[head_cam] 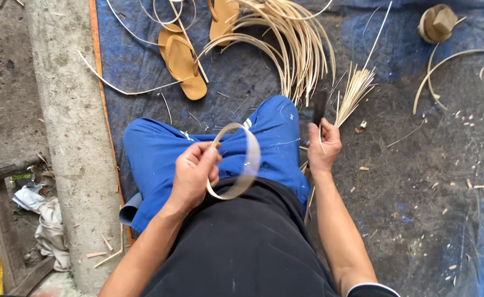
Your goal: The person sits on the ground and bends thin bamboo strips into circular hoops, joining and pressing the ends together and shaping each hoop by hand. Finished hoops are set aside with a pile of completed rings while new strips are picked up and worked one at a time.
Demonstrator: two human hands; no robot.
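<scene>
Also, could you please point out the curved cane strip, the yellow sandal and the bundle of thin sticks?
curved cane strip (250,159), head view, right side of its loop.
yellow sandal (182,63), head view, middle of the sole.
bundle of thin sticks (355,91), head view, mid-length.

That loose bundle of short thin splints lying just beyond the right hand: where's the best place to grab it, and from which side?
Grip the bundle of thin splints at its narrow, gathered near end, by the right hand, coming from that side. The far end fans out toward the top of the view, so probably only the near end fits in one closed hand.
</scene>
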